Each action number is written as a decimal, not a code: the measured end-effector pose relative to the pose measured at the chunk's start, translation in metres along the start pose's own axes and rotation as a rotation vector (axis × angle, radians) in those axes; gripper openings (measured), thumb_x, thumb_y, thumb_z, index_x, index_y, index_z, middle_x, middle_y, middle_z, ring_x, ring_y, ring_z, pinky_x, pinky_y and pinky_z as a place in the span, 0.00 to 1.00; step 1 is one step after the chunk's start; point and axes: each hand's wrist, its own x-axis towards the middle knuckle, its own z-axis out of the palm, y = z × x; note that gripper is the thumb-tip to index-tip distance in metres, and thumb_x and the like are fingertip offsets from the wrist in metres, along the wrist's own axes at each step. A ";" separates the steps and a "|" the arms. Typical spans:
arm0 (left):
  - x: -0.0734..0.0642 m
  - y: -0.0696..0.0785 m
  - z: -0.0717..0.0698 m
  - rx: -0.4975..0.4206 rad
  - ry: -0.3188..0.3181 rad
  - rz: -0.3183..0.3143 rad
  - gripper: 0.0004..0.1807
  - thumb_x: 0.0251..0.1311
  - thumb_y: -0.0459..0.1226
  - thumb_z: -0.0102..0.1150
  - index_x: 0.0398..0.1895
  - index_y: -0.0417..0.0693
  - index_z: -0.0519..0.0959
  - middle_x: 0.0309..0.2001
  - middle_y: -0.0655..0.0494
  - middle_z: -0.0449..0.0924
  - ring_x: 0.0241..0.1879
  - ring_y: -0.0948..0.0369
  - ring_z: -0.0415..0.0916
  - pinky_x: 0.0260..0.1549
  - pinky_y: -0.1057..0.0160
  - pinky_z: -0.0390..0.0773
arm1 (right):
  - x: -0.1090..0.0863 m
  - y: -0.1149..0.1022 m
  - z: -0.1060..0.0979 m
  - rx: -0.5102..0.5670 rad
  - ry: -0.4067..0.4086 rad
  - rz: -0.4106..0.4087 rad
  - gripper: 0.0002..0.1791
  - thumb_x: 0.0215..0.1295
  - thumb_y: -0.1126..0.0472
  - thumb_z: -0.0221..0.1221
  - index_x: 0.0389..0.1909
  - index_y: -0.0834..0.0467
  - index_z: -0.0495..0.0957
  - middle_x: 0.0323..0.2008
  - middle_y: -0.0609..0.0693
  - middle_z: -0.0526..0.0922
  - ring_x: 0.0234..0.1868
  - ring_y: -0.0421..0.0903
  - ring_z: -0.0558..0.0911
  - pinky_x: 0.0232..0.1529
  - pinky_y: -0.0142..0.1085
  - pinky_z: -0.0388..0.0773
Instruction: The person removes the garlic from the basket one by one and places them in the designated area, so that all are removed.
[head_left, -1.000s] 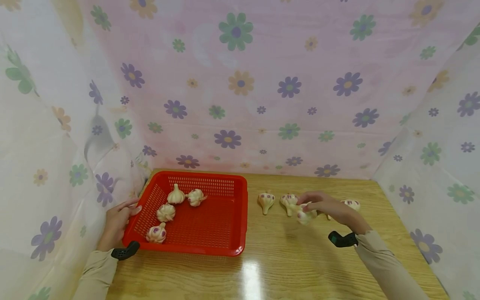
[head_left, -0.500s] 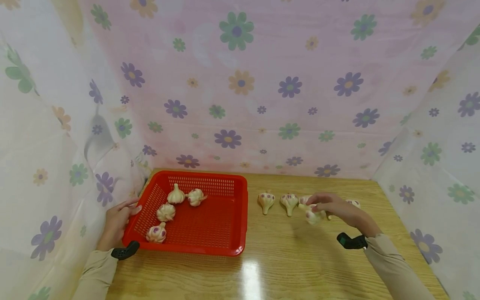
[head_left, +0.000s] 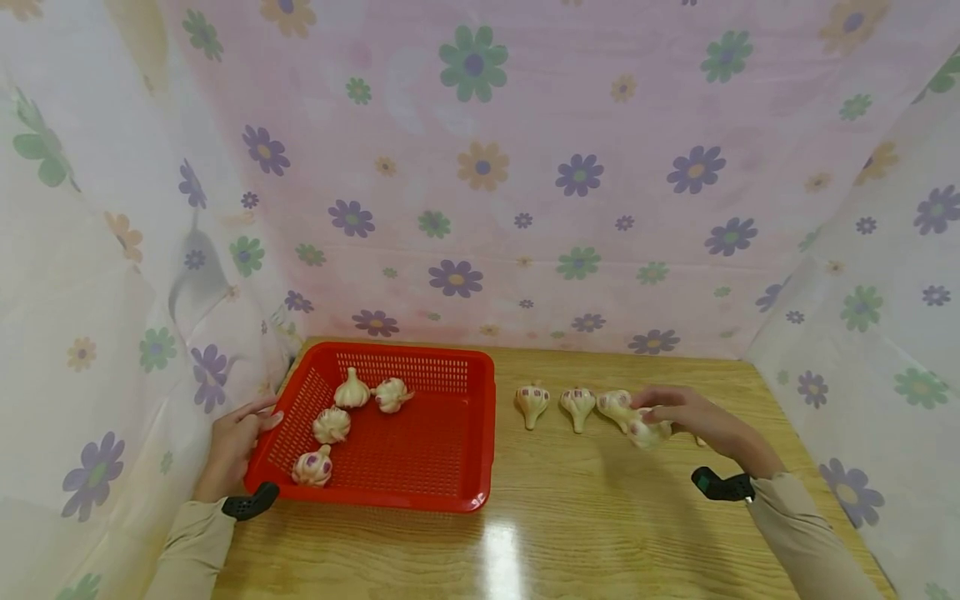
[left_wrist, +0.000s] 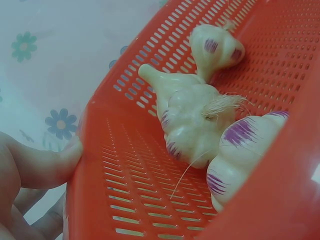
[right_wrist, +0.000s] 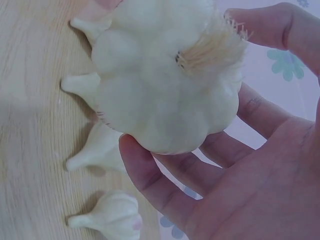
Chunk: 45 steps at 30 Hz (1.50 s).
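Right hand (head_left: 690, 417): grasping, well to the right of the red basket (head_left: 375, 501), past the basket's near right corner. Forearm comes in from the far side of the near right corner of view, slanting toward the basket; back of hand up, fingers pointing at the basket. Thumb on one side of the held garlic bulb (right_wrist: 165, 75), fingertips (right_wrist: 134, 150) on the other, palm not pressed against it. Root tuft (right_wrist: 210, 55) faces the right wrist camera. Can't tell if the held bulb touches the bulb behind it. Left hand (head_left: 234, 442): gripping the basket at its left rim, thumb on the edge, other fingers outside the wall and partly hidden; arm reaches up along the basket's left side. Four bulbs inside the basket, toward its left half: one neck-up bulb (head_left: 352, 389) near the back wall, a second bulb (head_left: 392, 395) just right of it, a third bulb (head_left: 332, 426) nearer the left wall, a fourth bulb (head_left: 312, 468) by the front left corner. Right of the basket on the table (head_left: 562, 542), a row: nearest bulb (head_left: 532, 404), next bulb (head_left: 578, 406), then a tilted bulb (head_left: 616, 407) just beside the held one. First two have necks toward the near edge. Right wrist view shows four bulbs on the table, partly cut off or covered. Beige sleeves (head_left: 813, 533), black wrist device (head_left: 722, 485) on each wrist. Flowered cloth (head_left: 525, 208) behind the basket.
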 end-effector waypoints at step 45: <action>-0.001 0.001 0.000 -0.004 -0.011 -0.002 0.31 0.63 0.38 0.56 0.68 0.38 0.62 0.33 0.67 0.78 0.31 0.66 0.77 0.32 0.64 0.80 | -0.046 0.037 -0.048 -0.054 0.132 0.141 0.25 0.73 0.52 0.47 0.60 0.68 0.66 0.62 0.68 0.62 0.56 0.57 0.68 0.41 0.48 0.73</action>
